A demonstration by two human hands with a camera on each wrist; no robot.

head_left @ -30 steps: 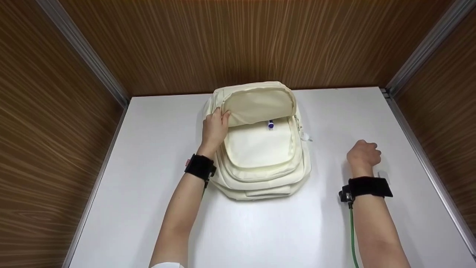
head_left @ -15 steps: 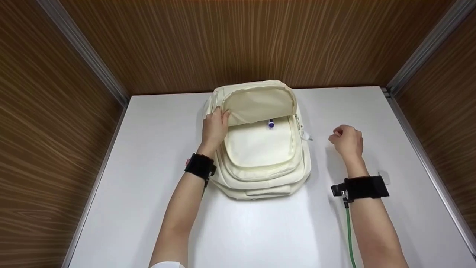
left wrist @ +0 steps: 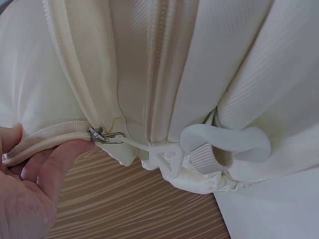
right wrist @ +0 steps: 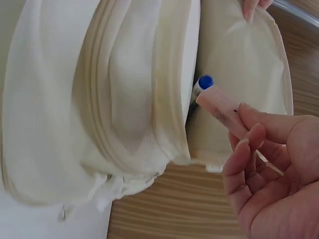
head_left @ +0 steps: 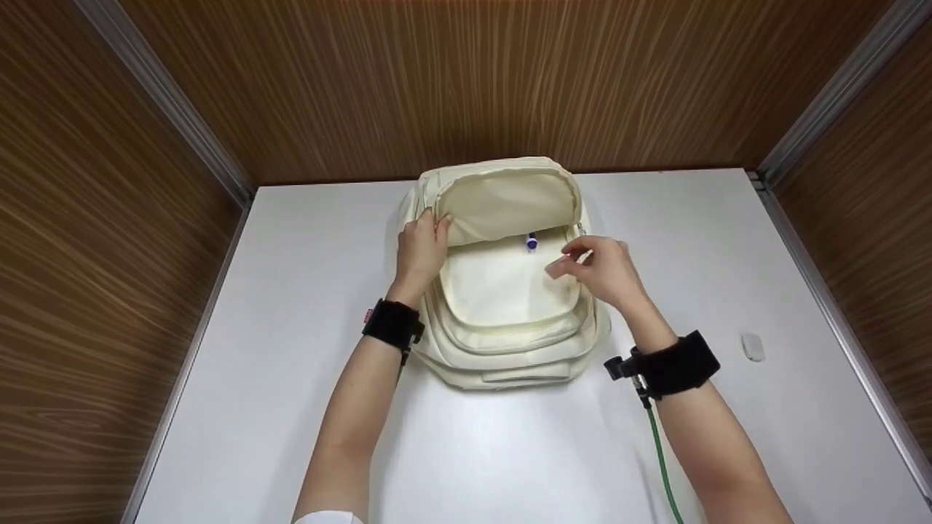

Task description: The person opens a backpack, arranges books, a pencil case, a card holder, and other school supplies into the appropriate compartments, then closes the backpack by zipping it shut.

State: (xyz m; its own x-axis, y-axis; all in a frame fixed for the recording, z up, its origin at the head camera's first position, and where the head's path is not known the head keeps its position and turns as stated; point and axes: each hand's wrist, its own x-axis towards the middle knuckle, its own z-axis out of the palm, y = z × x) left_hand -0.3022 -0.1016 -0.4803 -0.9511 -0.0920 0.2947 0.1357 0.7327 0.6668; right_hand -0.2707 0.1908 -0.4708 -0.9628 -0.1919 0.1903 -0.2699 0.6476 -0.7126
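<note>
A cream backpack [head_left: 510,291] lies near the far edge of the counter [head_left: 306,407], its front flap [head_left: 506,200] folded back. The left hand [head_left: 421,247] has its grip pinched on the flap's zipper edge. The right hand [head_left: 601,269] hovers over the open pocket, its grip clamped on a small pinkish tube [right wrist: 222,107]; its far end is hidden behind the fingers. A blue-capped pen [head_left: 531,244] pokes out of the pocket, mostly hidden. A small white object [head_left: 752,346], too small to identify, lies near the counter's right edge.

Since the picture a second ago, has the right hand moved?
Yes. The right hand has gone left and away from the person, from bare table to over the backpack, pinching a pinkish tube.
</note>
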